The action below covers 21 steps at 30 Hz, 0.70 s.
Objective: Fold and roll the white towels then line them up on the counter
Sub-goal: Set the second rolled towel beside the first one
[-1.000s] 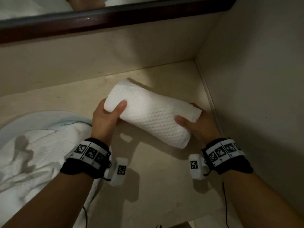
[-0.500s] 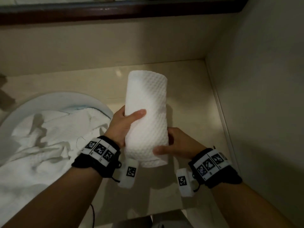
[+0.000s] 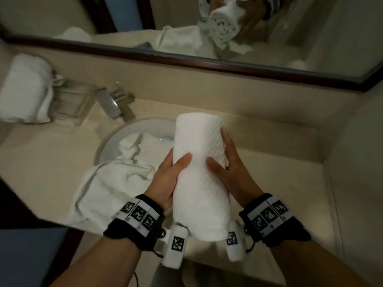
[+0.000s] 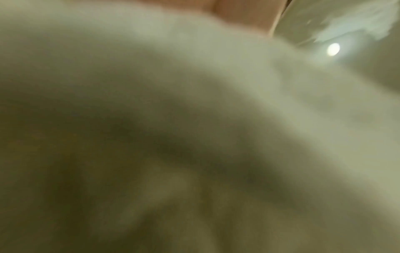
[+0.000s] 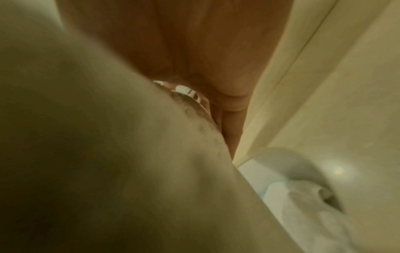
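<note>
A rolled white towel (image 3: 200,175) with a waffle weave is held lengthwise above the counter (image 3: 275,154), its far end over the sink. My left hand (image 3: 167,179) grips its left side with the thumb across the top. My right hand (image 3: 230,168) holds the right side, thumb on top and fingers along the roll. The roll (image 4: 151,102) fills the blurred left wrist view. In the right wrist view the roll (image 5: 97,154) lies against my palm. Loose unfolded white towels (image 3: 112,179) lie in and over the sink (image 3: 143,127).
A chrome tap (image 3: 116,102) stands behind the sink. Another rolled white towel (image 3: 24,88) lies at the far left by a glass tray (image 3: 70,102). A dark-framed mirror (image 3: 186,27) runs along the back. A wall closes the counter on the right.
The roll has been turned from lying crosswise in the right corner to pointing away from me. It has come left, over the sink's edge, with both hands still on it.
</note>
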Motion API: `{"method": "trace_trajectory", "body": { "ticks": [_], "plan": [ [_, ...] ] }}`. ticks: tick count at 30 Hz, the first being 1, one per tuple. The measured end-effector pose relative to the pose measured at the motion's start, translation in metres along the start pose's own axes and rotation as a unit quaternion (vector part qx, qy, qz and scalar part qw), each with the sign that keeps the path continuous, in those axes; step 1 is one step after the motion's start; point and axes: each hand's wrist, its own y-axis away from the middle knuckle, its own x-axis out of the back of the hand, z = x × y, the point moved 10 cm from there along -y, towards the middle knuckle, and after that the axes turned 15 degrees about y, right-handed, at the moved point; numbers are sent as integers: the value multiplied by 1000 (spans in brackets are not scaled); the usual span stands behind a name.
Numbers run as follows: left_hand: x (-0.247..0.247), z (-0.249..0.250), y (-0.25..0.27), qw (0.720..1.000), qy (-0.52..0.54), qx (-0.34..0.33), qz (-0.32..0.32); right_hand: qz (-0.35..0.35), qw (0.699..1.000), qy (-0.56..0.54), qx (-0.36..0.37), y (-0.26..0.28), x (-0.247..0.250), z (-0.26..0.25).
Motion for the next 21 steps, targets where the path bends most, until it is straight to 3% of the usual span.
{"method": "trace_trajectory", "body": {
  "ticks": [4, 12, 17, 21],
  "plan": [
    [45, 70, 38, 996, -22, -79, 43, -47, 998, 25, 21, -22, -68, -44],
    [165, 206, 89, 980, -58, -167, 95, -116, 992, 25, 40, -78, -236, -123],
    [238, 296, 87, 972, -106, -183, 104, -86, 995, -30, 50, -135, -327, -153],
    [280, 344, 70, 975, -127, -158, 94, -44, 996, -37, 71, -176, -369, -175]
  ]
}}
